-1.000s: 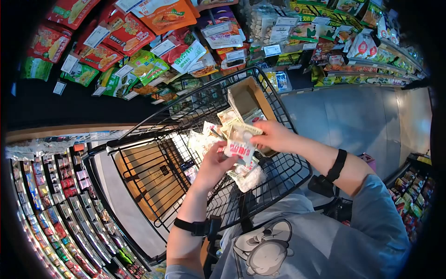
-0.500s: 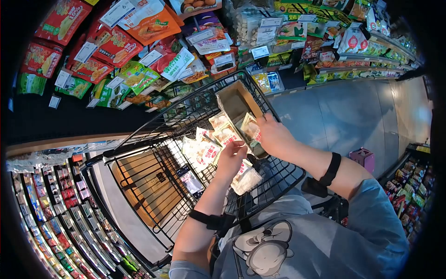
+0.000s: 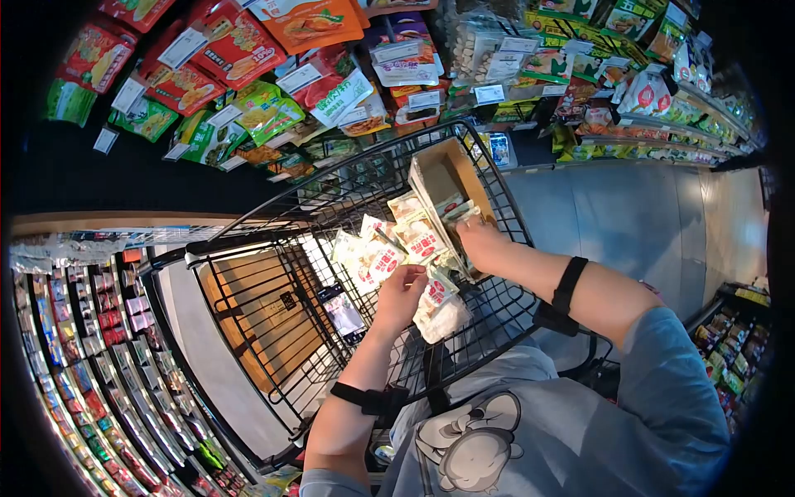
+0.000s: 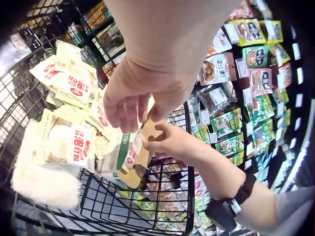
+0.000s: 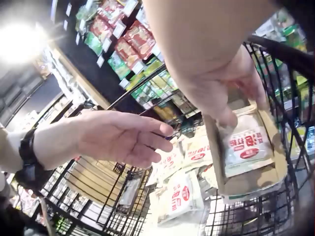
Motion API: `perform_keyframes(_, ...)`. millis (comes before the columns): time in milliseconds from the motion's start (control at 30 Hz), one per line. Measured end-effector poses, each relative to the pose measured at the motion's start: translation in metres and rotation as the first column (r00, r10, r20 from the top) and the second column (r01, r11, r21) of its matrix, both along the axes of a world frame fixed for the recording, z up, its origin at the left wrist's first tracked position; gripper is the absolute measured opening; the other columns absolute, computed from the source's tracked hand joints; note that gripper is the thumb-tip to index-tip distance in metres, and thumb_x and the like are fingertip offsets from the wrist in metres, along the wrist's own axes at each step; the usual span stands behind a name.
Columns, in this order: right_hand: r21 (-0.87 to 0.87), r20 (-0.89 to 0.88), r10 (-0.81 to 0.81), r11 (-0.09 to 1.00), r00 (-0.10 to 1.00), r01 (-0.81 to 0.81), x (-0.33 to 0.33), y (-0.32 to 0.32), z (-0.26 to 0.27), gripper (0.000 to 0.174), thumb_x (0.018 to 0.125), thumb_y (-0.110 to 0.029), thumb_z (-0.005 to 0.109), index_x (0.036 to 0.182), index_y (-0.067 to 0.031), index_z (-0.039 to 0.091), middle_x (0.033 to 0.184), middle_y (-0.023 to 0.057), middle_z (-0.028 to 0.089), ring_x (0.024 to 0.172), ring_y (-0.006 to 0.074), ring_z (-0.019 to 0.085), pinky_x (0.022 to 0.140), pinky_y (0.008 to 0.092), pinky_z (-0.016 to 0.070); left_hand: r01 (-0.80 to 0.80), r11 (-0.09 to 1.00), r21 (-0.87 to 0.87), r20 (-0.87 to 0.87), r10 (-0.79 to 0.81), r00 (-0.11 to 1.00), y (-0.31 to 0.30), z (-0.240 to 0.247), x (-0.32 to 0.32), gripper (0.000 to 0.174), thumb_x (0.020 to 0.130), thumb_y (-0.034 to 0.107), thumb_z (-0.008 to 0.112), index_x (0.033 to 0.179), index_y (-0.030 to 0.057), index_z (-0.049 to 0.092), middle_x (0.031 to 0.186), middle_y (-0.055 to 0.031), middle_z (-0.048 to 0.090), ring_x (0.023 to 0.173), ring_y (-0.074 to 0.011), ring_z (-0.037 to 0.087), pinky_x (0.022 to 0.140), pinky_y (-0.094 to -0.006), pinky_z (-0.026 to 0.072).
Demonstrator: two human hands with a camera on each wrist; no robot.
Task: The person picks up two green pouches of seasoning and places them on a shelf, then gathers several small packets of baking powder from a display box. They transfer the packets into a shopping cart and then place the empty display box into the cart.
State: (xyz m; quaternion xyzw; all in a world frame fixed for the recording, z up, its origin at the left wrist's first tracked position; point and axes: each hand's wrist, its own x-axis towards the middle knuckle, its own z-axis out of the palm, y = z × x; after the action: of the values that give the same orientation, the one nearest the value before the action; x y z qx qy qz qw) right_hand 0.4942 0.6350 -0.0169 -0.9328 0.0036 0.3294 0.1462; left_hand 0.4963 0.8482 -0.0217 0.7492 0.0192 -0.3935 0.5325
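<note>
My right hand reaches into an open cardboard box in a black wire shopping cart. Its thumb and fingers pinch the top end of a white packet with red print, which lies flat inside the box. Left of the box, my left hand hovers with loosely bent fingers and nothing in it. Beneath that hand is a loose heap of similar cream and white packets. The right wrist view shows the left palm facing the box, fingers apart from the packets.
Hanging snack bags with price tags line the shelf ahead. More stocked shelves curve along the left. Grey floor stretches to the right of the cart. A flat brown carton shows through the cart's wires.
One second ago both hands held a packet above the heap. The left hand let go, and the right hand carried the packet rightward and down into the box.
</note>
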Motion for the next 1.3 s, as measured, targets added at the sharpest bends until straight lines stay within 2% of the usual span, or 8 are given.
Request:
perform_keyframes(200, -0.1, 0.175, 0.086, 0.993, 0.981, -0.069, 0.004, 0.004, -0.031, 0.045, 0.071, -0.005, 0.066, 0.111, -0.0015, 0.045, 0.114, 0.0165, 0.042, 0.1, 0.0351, 0.054, 0.083, 0.0398, 0.0509, 0.102, 0.95, 0.296, 0.129, -0.146, 0.981, 0.027, -0.018, -0.003, 0.026, 0.084, 0.017, 0.061, 0.104, 0.0014, 0.06, 0.092, -0.0096, 0.065, 0.081, -0.0155, 0.061, 0.073, -0.0283, 0.0479)
perform_keyframes(367, -0.082, 0.263, 0.104, 0.993, 0.959, -0.085, 0.015, 0.0, -0.037, 0.039, 0.075, -0.004, 0.061, 0.11, -0.0016, 0.045, 0.117, 0.0155, 0.042, 0.106, 0.0349, 0.05, 0.08, 0.0379, 0.0528, 0.134, 0.944, 0.302, 0.172, -0.192, 0.966, 0.032, -0.046, -0.009, 0.023, 0.082, 0.019, 0.063, 0.098, 0.0022, 0.062, 0.09, -0.0117, 0.066, 0.077, -0.0211, 0.062, 0.071, -0.0319, 0.0491)
perform_keyframes(600, -0.092, 0.255, 0.173, 0.984, 0.951, -0.154, 0.029, -0.004, -0.021, 0.045, 0.075, -0.006, 0.061, 0.118, -0.001, 0.047, 0.125, 0.0167, 0.041, 0.11, 0.0349, 0.046, 0.082, 0.0377, 0.0509, 0.216, 0.936, 0.276, 0.283, -0.294, 0.913, -0.013, -0.025, 0.002, 0.025, 0.079, 0.026, 0.067, 0.087, 0.0026, 0.061, 0.081, -0.0126, 0.066, 0.072, -0.0264, 0.064, 0.065, -0.0355, 0.0506)
perform_keyframes(667, -0.311, 0.101, 0.396, 0.884, 0.913, -0.349, 0.036, -0.001, -0.022, 0.044, 0.077, -0.011, 0.06, 0.119, -0.0006, 0.053, 0.127, 0.0158, 0.042, 0.112, 0.0352, 0.044, 0.083, 0.0376, 0.0486, 0.29, 0.908, 0.303, 0.291, -0.378, 0.879, -0.035, -0.015, 0.004, 0.028, 0.08, 0.029, 0.068, 0.089, 0.0025, 0.061, 0.078, -0.0124, 0.066, 0.068, -0.0249, 0.065, 0.063, -0.0346, 0.0513)
perform_keyframes(767, -0.384, -0.018, 0.459, 0.817, 0.888, -0.43, 0.044, 0.007, -0.041, 0.039, 0.077, -0.014, 0.06, 0.114, -0.0008, 0.06, 0.128, 0.0144, 0.043, 0.113, 0.0355, 0.042, 0.083, 0.0371, 0.0469, 0.339, 0.779, 0.528, 0.243, -0.521, 0.818, -0.062, -0.008, 0.005, 0.036, 0.078, 0.038, 0.068, 0.085, 0.004, 0.059, 0.077, -0.0137, 0.065, 0.071, -0.0294, 0.065, 0.064, -0.0383, 0.0509)
perform_keyframes(1067, -0.41, 0.477, 0.334, 0.903, 0.813, -0.13, 0.047, 0.008, -0.052, 0.036, 0.082, -0.011, 0.053, 0.117, -0.0016, 0.057, 0.136, 0.0129, 0.035, 0.113, 0.0344, 0.044, 0.081, 0.0376, 0.0491, 0.365, 0.712, 0.6, 0.16, -0.553, 0.817, -0.083, -0.015, 0.004, 0.031, 0.075, 0.032, 0.067, 0.086, 0.0041, 0.059, 0.08, -0.0149, 0.065, 0.08, -0.0308, 0.064, 0.069, -0.0411, 0.0504)
perform_keyframes(1167, -0.324, 0.262, 0.236, 0.935, 0.936, -0.144, 0.047, 0.012, -0.052, 0.036, 0.083, -0.01, 0.052, 0.117, -0.0017, 0.056, 0.137, 0.0127, 0.034, 0.113, 0.0347, 0.045, 0.083, 0.0386, 0.0489, 0.366, 0.75, 0.55, 0.169, -0.53, 0.831, -0.08, -0.023, 0.003, 0.033, 0.074, 0.034, 0.069, 0.085, 0.0036, 0.06, 0.082, -0.0153, 0.065, 0.081, -0.0305, 0.064, 0.07, -0.0397, 0.0506)
perform_keyframes(1300, -0.318, 0.307, 0.24, 0.938, 0.921, -0.139, 0.045, 0.009, -0.042, 0.04, 0.081, -0.011, 0.055, 0.12, -0.0015, 0.051, 0.138, 0.0129, 0.032, 0.111, 0.0336, 0.046, 0.085, 0.039, 0.0481, 0.382, 0.765, 0.518, 0.136, -0.515, 0.846, -0.051, -0.012, 0.007, 0.038, 0.072, 0.037, 0.07, 0.084, 0.0034, 0.06, 0.08, -0.0151, 0.065, 0.079, -0.03, 0.064, 0.07, -0.0389, 0.0504)
